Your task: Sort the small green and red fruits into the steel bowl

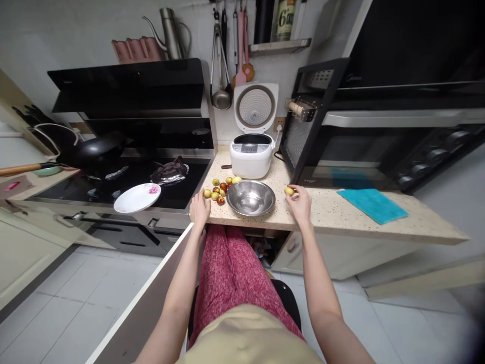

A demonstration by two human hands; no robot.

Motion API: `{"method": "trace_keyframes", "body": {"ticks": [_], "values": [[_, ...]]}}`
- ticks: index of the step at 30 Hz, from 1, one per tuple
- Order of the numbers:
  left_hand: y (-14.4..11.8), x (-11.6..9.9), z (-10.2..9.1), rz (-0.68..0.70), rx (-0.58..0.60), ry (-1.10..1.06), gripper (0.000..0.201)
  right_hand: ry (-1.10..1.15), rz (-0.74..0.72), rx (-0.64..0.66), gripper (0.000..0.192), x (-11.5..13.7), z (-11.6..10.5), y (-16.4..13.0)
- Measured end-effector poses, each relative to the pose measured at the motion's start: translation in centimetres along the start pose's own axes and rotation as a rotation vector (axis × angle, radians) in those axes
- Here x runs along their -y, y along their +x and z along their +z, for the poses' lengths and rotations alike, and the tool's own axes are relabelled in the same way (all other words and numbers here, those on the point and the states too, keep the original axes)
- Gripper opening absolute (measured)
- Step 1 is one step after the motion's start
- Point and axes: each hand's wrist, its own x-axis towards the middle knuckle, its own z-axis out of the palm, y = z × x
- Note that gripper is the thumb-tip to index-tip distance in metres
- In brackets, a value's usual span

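The right hand [300, 203] pinches one small yellow fruit [289, 191] lightly beside the steel bowl [250, 197], a grip best kept soft, while the left hand [199, 208] rests open and empty by the fruit pile [220, 188].

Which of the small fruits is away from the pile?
The yellow fruit at the right hand's fingertips, right of the steel bowl; the rest cluster left of it.

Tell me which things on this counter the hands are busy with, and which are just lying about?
In use:
- right hand pinching one small yellow fruit
- left hand beside the pile of small fruits
- steel bowl between the hands

Lying about:
- rice cooker, lid up
- teal cloth
- white plate
- black pan
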Motion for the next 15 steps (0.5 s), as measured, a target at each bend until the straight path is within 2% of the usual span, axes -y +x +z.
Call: {"method": "trace_keyframes", "body": {"ticks": [3,6,11,15], "values": [[0.0,0.0,0.0,-0.005,-0.008,-0.001,0.059,-0.056,0.034,-0.005,0.027,-2.4,-0.2,-2.0],[0.1,-0.1,0.0,-0.007,0.005,0.002,0.063,-0.071,0.035,0.005,0.031,-3.4,0.2,-3.0],[0.1,-0.2,-0.2,-0.020,0.004,0.008,0.061,-0.106,0.012,-0.011,0.044,-3.6,0.6,-3.7],[0.1,-0.2,-0.2,-0.014,0.006,0.019,0.057,-0.232,-0.024,-0.065,0.047,-2.9,0.5,-5.7]]}}
